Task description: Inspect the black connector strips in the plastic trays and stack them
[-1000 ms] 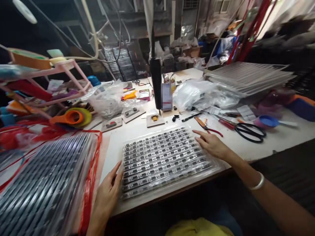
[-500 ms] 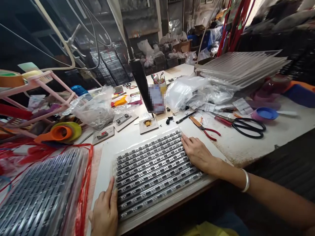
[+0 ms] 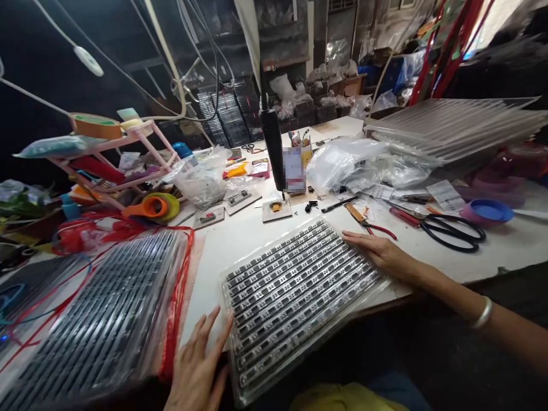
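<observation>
A clear plastic tray (image 3: 295,297) holds several rows of dark metal strips with repeated cut-outs. It lies at a slant, its near left corner jutting past the table's front edge. My right hand (image 3: 385,257) is at the tray's right edge, fingers along the rim and thumb hidden; it appears to grip that side. By the left edge, my left hand (image 3: 199,357) has its fingers spread, with the index fingertip at or very close to the rim. At far left lies a stack of similar filled trays (image 3: 111,308), bordered by red plastic ribbon (image 3: 177,302).
Beyond the tray are a small block with a yellow piece (image 3: 277,210), a hanging black tool (image 3: 273,148) and red-handled pliers (image 3: 370,224). Large black-handled scissors (image 3: 454,231) lie right. Plastic bags (image 3: 342,165) and a pink rack (image 3: 141,148) flank the work area.
The tray has shifted toward me, now overhanging the front edge. My left fingers have spread away from its side. My right hand stays at the right edge. The view has swung left.
</observation>
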Motion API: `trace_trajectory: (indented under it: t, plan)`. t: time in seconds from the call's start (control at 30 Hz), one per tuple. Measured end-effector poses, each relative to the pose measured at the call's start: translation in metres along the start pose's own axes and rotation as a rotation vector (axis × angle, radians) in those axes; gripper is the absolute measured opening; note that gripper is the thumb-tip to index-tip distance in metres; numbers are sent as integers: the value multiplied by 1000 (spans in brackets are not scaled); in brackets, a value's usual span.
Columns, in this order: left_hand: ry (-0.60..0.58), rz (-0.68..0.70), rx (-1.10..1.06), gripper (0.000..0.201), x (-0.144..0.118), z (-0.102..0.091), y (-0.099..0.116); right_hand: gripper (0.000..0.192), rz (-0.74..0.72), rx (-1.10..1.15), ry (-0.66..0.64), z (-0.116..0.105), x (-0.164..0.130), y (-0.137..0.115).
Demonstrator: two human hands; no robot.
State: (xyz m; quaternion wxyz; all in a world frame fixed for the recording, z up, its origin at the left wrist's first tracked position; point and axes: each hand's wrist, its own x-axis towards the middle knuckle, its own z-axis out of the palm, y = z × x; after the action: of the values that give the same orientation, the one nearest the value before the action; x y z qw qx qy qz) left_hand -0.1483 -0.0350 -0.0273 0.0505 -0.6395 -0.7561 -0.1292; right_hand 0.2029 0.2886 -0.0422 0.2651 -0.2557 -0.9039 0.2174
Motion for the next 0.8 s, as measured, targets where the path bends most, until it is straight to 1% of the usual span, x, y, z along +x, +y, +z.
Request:
trace_trajectory:
  t: [0.03, 0.1, 0.2, 0.3, 0.37, 0.43, 0.5, 0.57, 0.63, 0.7, 0.73, 0.77, 0.8]
  plan:
    - [53, 8, 34, 65, -4, 5, 4, 42, -3, -8, -7, -1, -6, 0]
    - [131, 32, 34, 66, -9, 15, 7, 45, -45, -43, -45, -5, -18, -7]
    - [185, 69, -53, 57, -14, 27, -2, 55, -151, -145, -147, -16, -44, -29]
    - [223, 77, -154, 52, -18, 30, -13, 72, -195, -289, -217, -22, -70, -52]
    - [258, 79, -179, 50, -20, 29, -16, 73, -209, -363, -179, -17, -80, -60]
    - [262, 104, -174, 50, -21, 28, -16, 69, -251, -387, -72, -9, -82, -61]
    - [255, 109, -179, 50, -22, 25, -17, 64, -318, -364, 6, -4, -79, -54]
    - [274, 90, -214, 47, -18, 20, -17, 56, -357, -306, 17, -6, -72, -46]
    - [325, 71, -298, 42, -5, 13, -17, 50, -352, -213, 7, -13, -59, -38]
    - [429, 28, -412, 35, 22, 6, -18, 40, -292, -85, 49, -21, -36, -34]
    - [478, -24, -475, 34, 41, 2, -18, 35, -240, -34, 84, -24, -20, -34]
    - [610, -127, -496, 38, 62, -1, -19, 29, -147, -1, 157, -26, -2, -35]
    - [620, -183, -481, 41, 84, -6, -20, 28, -21, -18, 219, -28, 18, -36]
